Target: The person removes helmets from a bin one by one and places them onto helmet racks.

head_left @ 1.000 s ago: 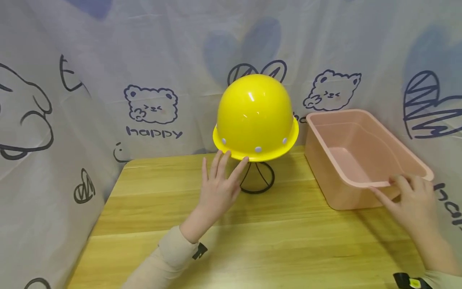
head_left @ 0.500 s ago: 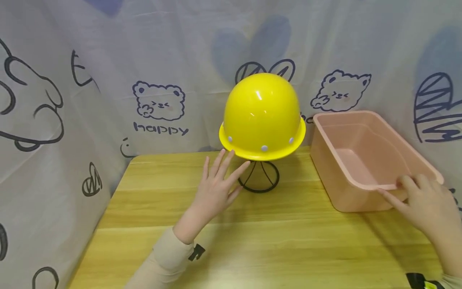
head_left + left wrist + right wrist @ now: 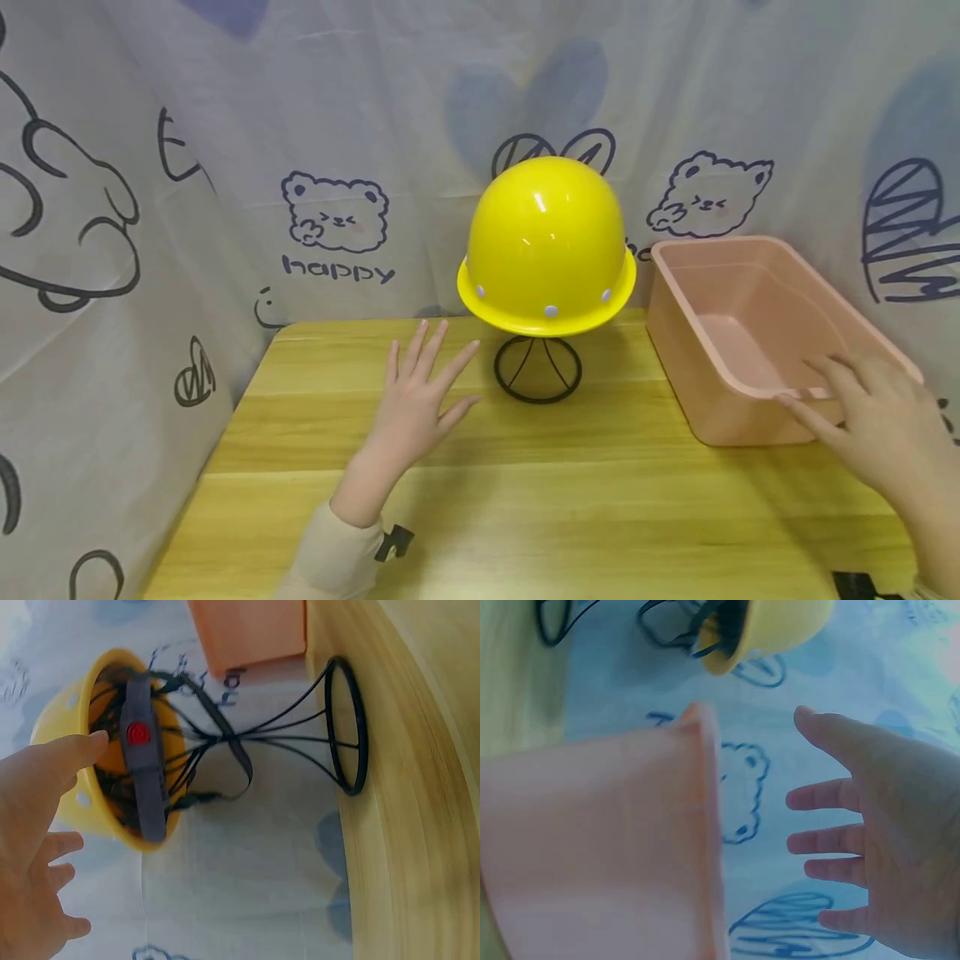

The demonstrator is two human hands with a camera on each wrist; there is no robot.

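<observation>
A yellow hard hat [image 3: 547, 242] sits on a black wire stand [image 3: 537, 396] near the back of the table. In the left wrist view its grey headband [image 3: 144, 761] with a red knob and a dark strap show underneath. My left hand [image 3: 408, 408] is spread with straight fingers, to the left of the stand and below the brim. Over the near right rim of a pink plastic bin [image 3: 686, 367] is my right hand [image 3: 881, 417], its fingers extended. The right wrist view shows a gap between those fingers and the bin's rim.
The wooden table [image 3: 525, 508] has its left edge beside a hanging cloth. Behind everything is a pale printed curtain [image 3: 420, 117] with bear and heart drawings. Inside the bin only its bare floor shows.
My left hand has drawn away from the hat's brim, leftward and down. My right hand's fingers have lifted off the bin's rim and straightened. The view has shifted slightly left.
</observation>
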